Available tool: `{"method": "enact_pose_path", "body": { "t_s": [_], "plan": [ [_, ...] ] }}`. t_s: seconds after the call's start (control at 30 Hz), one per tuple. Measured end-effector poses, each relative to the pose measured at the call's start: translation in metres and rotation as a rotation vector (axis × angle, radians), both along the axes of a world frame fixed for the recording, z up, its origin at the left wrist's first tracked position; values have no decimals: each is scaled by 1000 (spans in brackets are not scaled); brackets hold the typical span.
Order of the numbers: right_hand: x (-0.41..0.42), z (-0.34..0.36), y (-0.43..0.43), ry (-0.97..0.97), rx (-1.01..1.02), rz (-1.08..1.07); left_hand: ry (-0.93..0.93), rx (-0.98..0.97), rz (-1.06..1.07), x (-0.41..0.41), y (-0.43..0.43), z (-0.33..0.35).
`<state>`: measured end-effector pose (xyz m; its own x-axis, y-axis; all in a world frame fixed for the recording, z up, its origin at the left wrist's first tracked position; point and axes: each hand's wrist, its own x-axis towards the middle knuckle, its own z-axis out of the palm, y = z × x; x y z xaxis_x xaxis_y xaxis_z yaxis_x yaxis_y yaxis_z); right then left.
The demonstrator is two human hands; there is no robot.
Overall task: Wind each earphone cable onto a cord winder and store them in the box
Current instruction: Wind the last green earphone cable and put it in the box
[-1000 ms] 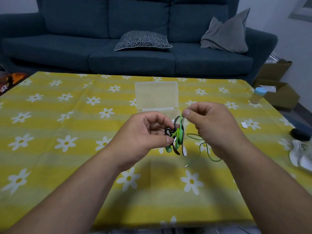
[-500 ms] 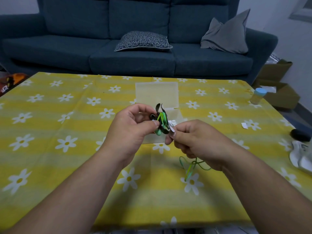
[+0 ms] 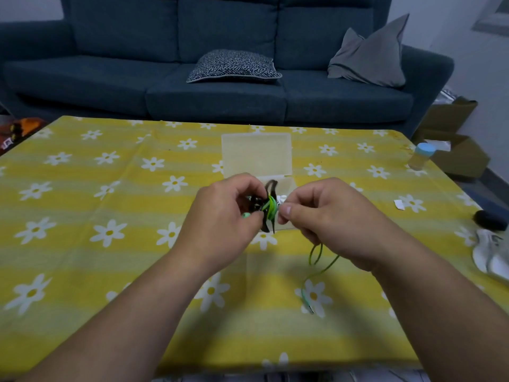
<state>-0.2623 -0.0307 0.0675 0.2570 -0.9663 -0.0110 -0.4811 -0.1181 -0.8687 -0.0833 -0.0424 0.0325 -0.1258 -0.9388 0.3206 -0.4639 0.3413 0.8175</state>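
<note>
My left hand [image 3: 220, 216] pinches a black cord winder [image 3: 268, 205] with several turns of green earphone cable wound round its middle; a mint earbud [image 3: 245, 215] peeks out by my thumb. My right hand [image 3: 327, 213] grips the green cable [image 3: 316, 255] just right of the winder. The loose end hangs from under that hand and trails down to the plug [image 3: 307, 303] on the cloth. Behind both hands the clear plastic box [image 3: 256, 154] lies open on the table, its lid flat at the back and something white showing in its tray.
The table wears a yellow daisy tablecloth [image 3: 110, 244]. A small bottle with a blue cap [image 3: 420, 156] stands at the right edge. A white scrap [image 3: 398, 204], a dark object [image 3: 491, 220] and a white shoe [image 3: 493, 260] are at the right. A blue sofa [image 3: 220, 78] stands behind.
My right hand swung from above the winder down and under, then back up to its right side, laying another turn of cable. The loose tail has grown shorter and shifted right.
</note>
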Motion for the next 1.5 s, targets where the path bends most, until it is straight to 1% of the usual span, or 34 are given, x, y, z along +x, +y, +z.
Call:
{"method": "enact_pose_path", "body": {
  "t_s": [0.1, 0.13, 0.2, 0.27, 0.3, 0.37, 0.47, 0.57, 0.7, 0.87, 1.03, 1.1, 1.23, 1.3, 1.43, 1.5],
  "plan": [
    [-5, 3, -5, 169, -150, -78, -44, 50, -97, -4, 4, 1],
    [-7, 3, -7, 203, -194, -103, -28, 74, -132, -5, 4, 1],
    [-12, 3, -11, 209, -254, -158, 18, 130, -209, -5, 6, 1],
    [-15, 1, -14, 150, -261, -209, 125, 198, -271, -6, 7, 2],
    [-16, 0, -14, 82, -245, -231, 198, 231, -285, -6, 7, 3],
    [-18, -2, -15, -75, -197, -261, 320, 271, -306, -5, 6, 3],
    [-19, -5, -17, -183, -96, -265, 434, 298, -335, -3, 5, 3],
    [-18, -8, -18, -275, -4, -251, 470, 308, -348, -3, 6, 4],
    [-15, -4, -16, -303, 21, -257, 463, 303, -365, -3, 6, 7],
    [-12, -12, -18, -233, 115, -267, 532, 277, -314, -4, 7, 9],
    [0, -24, -15, -149, 202, -165, 586, 230, -248, -6, 6, 6],
    [3, -26, -13, -162, 222, -103, 652, 246, -207, -6, 5, 5],
    [5, -23, -10, -206, 228, 3, 857, 353, -106, -3, 0, 6],
    [4, -22, -8, -179, 208, 45, 937, 387, -51, -1, -3, 7],
    [1, -21, -6, -86, 142, 80, 956, 369, 25, 3, -7, 7],
    [-2, -18, -7, -98, 182, 80, 938, 352, 50, 4, -7, 7]
  ]
}}
